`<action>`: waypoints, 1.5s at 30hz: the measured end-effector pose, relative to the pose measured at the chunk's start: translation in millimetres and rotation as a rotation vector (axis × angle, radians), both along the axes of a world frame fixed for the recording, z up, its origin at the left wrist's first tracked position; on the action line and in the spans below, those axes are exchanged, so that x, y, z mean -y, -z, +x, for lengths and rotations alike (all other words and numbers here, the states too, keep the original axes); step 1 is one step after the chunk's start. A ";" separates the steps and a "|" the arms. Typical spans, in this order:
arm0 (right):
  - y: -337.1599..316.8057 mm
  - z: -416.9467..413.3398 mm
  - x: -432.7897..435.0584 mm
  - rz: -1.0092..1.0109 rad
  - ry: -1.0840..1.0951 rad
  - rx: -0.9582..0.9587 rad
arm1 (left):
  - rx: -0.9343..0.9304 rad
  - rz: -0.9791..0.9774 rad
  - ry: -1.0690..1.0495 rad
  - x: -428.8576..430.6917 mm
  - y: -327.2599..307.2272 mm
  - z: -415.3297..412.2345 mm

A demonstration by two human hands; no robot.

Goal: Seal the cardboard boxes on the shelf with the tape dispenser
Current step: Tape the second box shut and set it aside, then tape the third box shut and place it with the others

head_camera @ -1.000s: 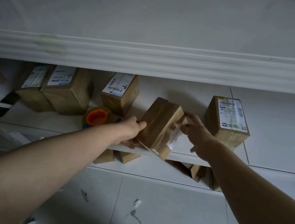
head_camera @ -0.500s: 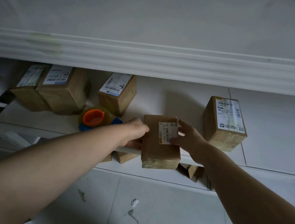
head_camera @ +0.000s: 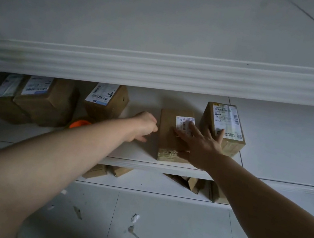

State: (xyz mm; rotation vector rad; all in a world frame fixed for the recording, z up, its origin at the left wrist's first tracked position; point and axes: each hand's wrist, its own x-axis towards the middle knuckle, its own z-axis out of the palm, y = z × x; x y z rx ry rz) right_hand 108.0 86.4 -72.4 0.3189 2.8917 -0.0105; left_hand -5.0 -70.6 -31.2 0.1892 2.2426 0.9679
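Cardboard box [head_camera: 167,135], brown, small white label on top: lying flat on the middle shelf [head_camera: 270,160] near its front edge, between a labelled neighbour on the left [head_camera: 106,101] and a taller labelled neighbour on the right [head_camera: 226,127]. Pale, wrinkled tape is showing across its near end.

Right hand [head_camera: 200,143]: lying flat on the box's top with fingers straight and spread over the label, one fingertip reaching the right-hand neighbour. It is pressing, not gripping.

Left hand [head_camera: 144,125]: sitting just beside the box's left side, fingers curled in with nothing showing inside them. Whether the knuckles are touching the cardboard cannot be told.

Tape dispenser [head_camera: 81,123]: orange, lying on the same shelf to the left, mostly hidden behind the left forearm. Neither hand is on it.

Also present: more labelled boxes [head_camera: 46,97] at the shelf's left end, small boxes [head_camera: 119,171] on the shelf below, and paper scraps [head_camera: 134,217] on the floor.

Step in hand, as judged: this box is being settled into place on the shelf, its near end looking taped already.

Next move, as judged: the left hand is sitting closest to the dispenser, so it is probably going to uncurl and take it up while the right hand is drawing out another box. Which boxes are lacking tape cannot be read from this view.
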 end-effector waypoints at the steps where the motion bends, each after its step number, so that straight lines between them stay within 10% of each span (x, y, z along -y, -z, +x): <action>1: 2.5 -0.3 -2.4 0.017 0.008 -0.008 | 0.018 -0.012 0.029 -0.8 1.4 1.6; 12: -14.7 -11.4 -28.2 0.019 0.066 -0.063 | -0.031 -0.056 0.077 20.3 10.8 4.8; 27: -6.8 -95.0 148.0 -0.628 0.107 -0.066 | -0.329 -0.044 -0.226 171.3 12.0 -70.8; 45: -3.6 -123.6 150.2 -1.129 0.593 -0.359 | -0.072 0.093 0.105 132.8 20.1 -104.1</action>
